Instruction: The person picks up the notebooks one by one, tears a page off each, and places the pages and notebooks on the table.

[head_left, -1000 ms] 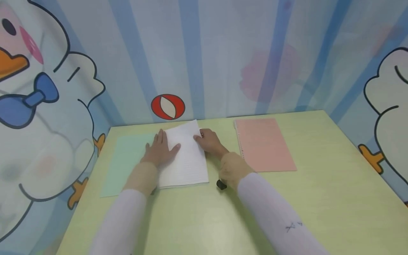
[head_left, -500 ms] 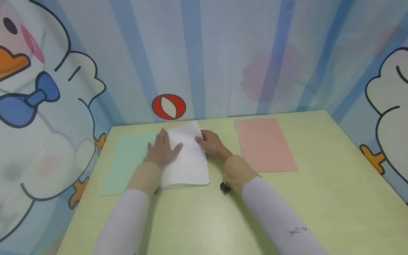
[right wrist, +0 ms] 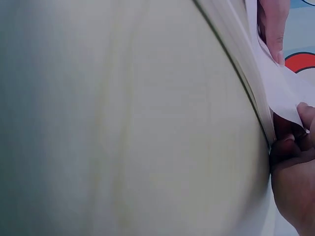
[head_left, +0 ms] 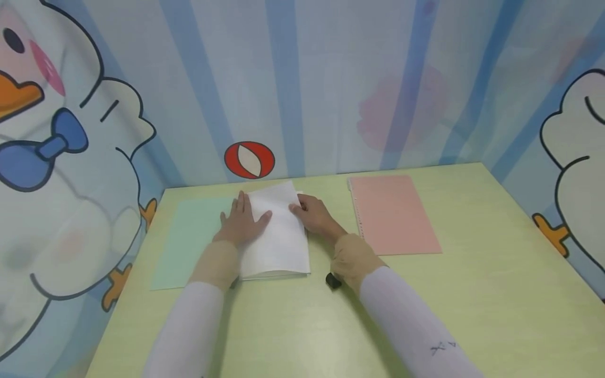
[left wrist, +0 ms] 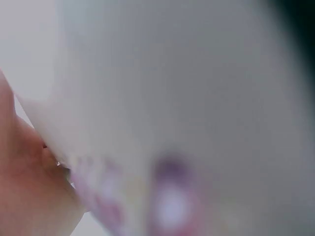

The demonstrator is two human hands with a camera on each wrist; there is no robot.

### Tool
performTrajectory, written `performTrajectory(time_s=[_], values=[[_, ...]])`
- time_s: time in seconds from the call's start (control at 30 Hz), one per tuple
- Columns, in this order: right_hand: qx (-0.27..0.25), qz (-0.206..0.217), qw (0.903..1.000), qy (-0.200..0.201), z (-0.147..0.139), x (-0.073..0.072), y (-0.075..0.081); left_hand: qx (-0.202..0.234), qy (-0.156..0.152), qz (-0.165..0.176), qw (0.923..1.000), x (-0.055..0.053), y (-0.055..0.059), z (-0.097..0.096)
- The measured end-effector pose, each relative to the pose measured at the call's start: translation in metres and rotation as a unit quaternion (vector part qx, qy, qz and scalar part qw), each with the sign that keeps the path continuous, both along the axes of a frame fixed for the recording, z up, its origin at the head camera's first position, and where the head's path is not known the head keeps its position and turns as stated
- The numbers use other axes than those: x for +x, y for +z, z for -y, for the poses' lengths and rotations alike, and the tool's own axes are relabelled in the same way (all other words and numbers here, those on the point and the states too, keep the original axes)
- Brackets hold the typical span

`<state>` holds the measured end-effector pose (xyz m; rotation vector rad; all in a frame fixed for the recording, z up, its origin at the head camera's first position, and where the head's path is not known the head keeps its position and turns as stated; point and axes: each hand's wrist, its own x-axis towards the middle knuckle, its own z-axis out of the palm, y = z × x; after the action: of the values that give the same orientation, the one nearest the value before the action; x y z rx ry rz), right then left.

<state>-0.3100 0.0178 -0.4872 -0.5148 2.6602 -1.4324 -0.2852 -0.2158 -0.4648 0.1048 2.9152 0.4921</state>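
A stack of white paper sheets (head_left: 279,247) lies at the left middle of the table, its top sheet bowed up slightly along the near edge. My left hand (head_left: 238,223) rests spread on the left part of the stack, thumb out to the right. At the stack's upper right edge, my right hand (head_left: 315,214) pinches the top sheet between thumb and fingers. In the right wrist view, that sheet (right wrist: 285,93) curls up under the right thumb (right wrist: 306,114), apart from the sheets below. A mint-green sheet (head_left: 189,241) lies partly beneath the left arm.
To the right lies a pink cover (head_left: 394,215) with a row of holes down its left side. A black piece (head_left: 333,281) shows by my right sleeve. The pale yellow-green table (head_left: 482,294) backs onto a wall with cartoon prints (head_left: 249,159).
The near edge of the top sheet has bowed up more, and its far corner has dropped slightly. Both hands keep nearly the same place, shifted a little to the right.
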Motion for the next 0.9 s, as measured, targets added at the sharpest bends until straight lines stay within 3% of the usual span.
performTrajectory(time_s=[0.27, 0.57, 0.77, 0.9], values=[[-0.007, 0.001, 0.9999, 0.01, -0.003, 0.0, -0.002, -0.003, 0.005, 0.011, 0.9999, -0.005, -0.003, -0.001], [-0.102, 0.043, 0.9938, 0.012, -0.011, 0.002, -0.009, 0.008, 0.012, -0.001, 0.9999, 0.004, -0.004, 0.001], [-0.125, 0.064, 0.9896, -0.031, -0.004, 0.003, 0.003, 0.0, 0.004, -0.01, 0.9999, -0.003, 0.0, 0.006], [-0.093, 0.093, 0.9902, -0.047, 0.0, 0.01, 0.013, -0.028, 0.006, -0.006, 0.9996, 0.001, 0.004, 0.018]])
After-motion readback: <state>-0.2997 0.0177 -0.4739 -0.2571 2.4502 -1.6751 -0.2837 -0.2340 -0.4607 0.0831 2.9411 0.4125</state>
